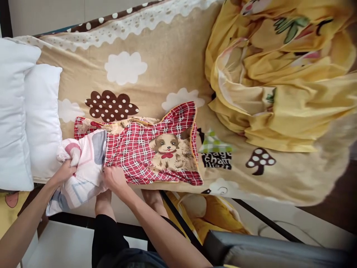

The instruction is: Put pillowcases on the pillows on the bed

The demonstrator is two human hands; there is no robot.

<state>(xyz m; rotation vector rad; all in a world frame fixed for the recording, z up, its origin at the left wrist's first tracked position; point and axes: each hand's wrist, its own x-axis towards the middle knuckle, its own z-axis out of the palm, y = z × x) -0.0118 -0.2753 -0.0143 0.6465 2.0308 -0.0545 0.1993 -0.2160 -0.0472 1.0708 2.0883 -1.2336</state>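
A red checked pillowcase (145, 149) with a puppy print lies on the bed near its front edge. A white pillow (86, 163) with pink and grey patches sticks out of its left opening. My left hand (64, 172) is closed on the pillow's outer left end. My right hand (115, 178) grips the pillowcase's open edge where it meets the pillow. The rest of the pillow is hidden inside the case.
A tan bedsheet (156, 63) with clouds and mushrooms covers the bed. Two plain white pillows (25, 115) are stacked at the left. A crumpled yellow quilt (281, 74) fills the right. A black bed frame rail (181, 219) and my knees are below.
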